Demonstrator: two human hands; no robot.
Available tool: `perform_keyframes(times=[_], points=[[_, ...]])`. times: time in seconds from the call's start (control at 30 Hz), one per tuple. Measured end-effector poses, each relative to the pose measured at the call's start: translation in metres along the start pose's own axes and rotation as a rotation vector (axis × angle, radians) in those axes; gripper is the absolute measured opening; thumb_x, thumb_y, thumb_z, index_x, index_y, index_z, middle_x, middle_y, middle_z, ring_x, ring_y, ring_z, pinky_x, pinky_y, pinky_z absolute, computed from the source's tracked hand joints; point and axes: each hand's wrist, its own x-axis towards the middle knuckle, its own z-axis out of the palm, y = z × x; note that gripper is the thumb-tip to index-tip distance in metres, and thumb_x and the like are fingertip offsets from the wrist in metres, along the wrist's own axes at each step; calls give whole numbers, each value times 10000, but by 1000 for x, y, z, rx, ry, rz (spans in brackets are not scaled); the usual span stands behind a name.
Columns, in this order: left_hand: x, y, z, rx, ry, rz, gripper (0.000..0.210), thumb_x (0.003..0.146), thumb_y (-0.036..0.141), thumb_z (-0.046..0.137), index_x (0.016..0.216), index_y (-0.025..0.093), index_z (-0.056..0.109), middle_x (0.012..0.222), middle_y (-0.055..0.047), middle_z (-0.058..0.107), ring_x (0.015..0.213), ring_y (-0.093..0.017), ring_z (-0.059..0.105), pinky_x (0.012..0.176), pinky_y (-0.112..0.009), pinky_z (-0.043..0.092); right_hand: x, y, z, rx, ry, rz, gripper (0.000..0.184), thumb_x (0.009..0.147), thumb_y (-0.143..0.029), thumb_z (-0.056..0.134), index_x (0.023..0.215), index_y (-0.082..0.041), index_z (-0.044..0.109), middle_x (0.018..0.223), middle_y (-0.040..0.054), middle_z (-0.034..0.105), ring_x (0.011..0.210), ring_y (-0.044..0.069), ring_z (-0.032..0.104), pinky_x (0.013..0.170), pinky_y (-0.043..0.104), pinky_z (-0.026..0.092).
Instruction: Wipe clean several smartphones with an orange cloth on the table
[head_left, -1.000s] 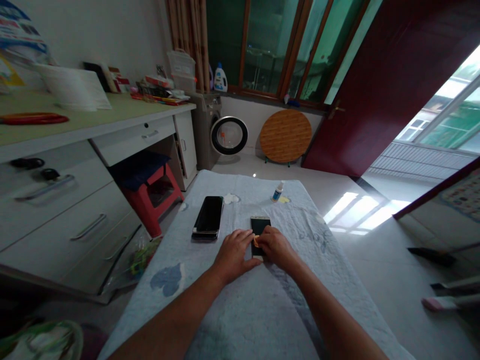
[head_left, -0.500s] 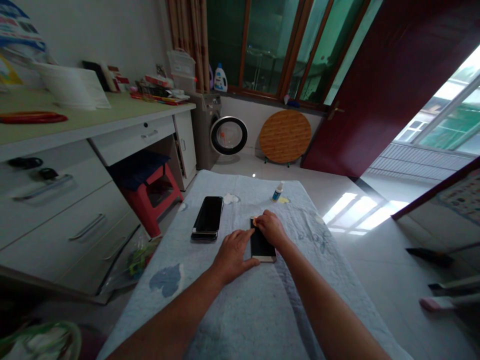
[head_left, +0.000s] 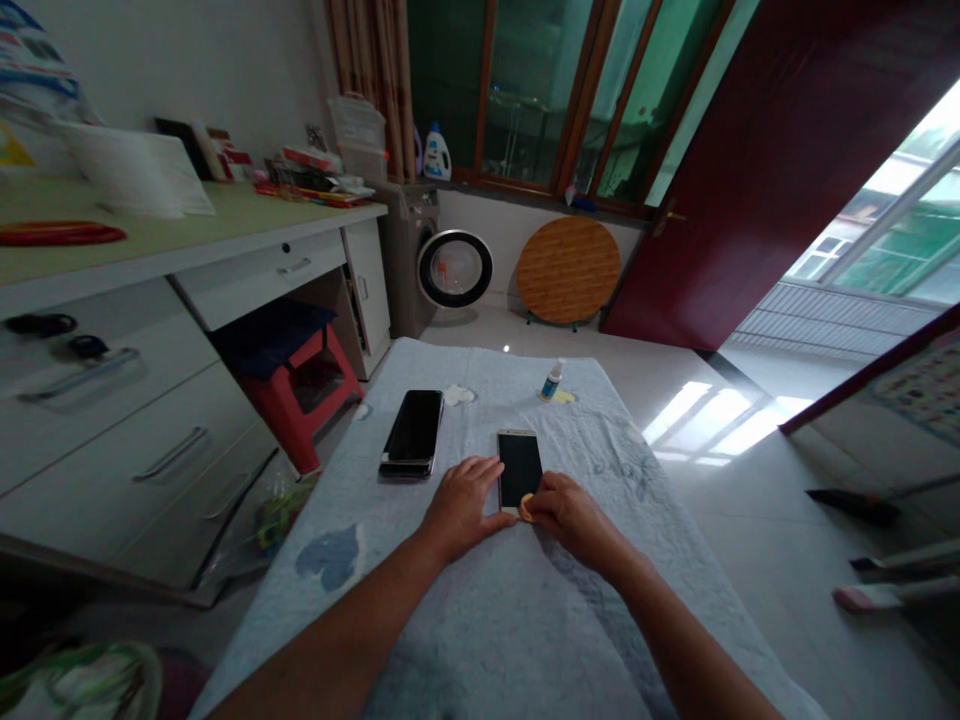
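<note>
A smartphone with a dark screen and a light gold frame lies face up on the cloth-covered table. My left hand steadies it, fingertips on its left edge and thumb by the lower edge. Between the fingers of my right hand is a small orange wiping pad, pressed on the lower right part of the phone; most of the pad is hidden. To the left, a stack of dark phones rests on the cloth. A small spray bottle with a blue label stands beyond the phone.
A pale blue cloth covers the table. At left are a white desk with drawers and a red stool. Behind stand a washing machine with its door open and a round wooden tabletop against the wall.
My right hand has moved with the orange pad from the top of the phone down to its lower end, uncovering the upper screen. My left hand stays at the phone's left edge.
</note>
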Motion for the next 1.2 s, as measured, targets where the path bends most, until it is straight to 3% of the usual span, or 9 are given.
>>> perform_keyframes(times=[0.23,0.4,0.73,0.93,1.2], points=[[0,2,-2,-5,-6,-8,692,732,514,710,1312,193,513,1394,-97,513,1285,-287,433,1074,-449,341,-1,5,-2,-17,1,47,275,928,-183,470,741,-179,672,775,17,530,762,123,502,686,218,335],[0,3,-4,-5,-31,-17,692,733,498,712,1318,191,506,1402,-95,506,1291,-292,420,1079,-457,332,31,13,4,-60,32,91,217,877,-117,500,797,-185,691,818,19,550,810,123,521,735,209,342],[1,3,-7,-21,-41,-17,732,722,502,727,1337,188,486,1408,-97,497,1287,-290,407,1067,-442,334,93,58,2,-174,162,386,250,891,-182,488,927,-186,735,875,59,611,831,140,556,754,215,361],[2,6,-10,-20,-59,-24,713,714,474,737,1323,190,499,1405,-92,500,1267,-299,418,1057,-458,339,116,35,14,-266,143,288,288,926,-222,447,922,-202,735,910,76,620,861,162,554,776,245,358],[-1,8,-9,-6,-18,-24,667,733,460,703,1314,203,500,1376,-78,527,1268,-286,427,1057,-448,345,132,15,14,-302,-1,192,300,949,-245,426,964,-196,721,984,83,621,886,161,557,820,255,359]])
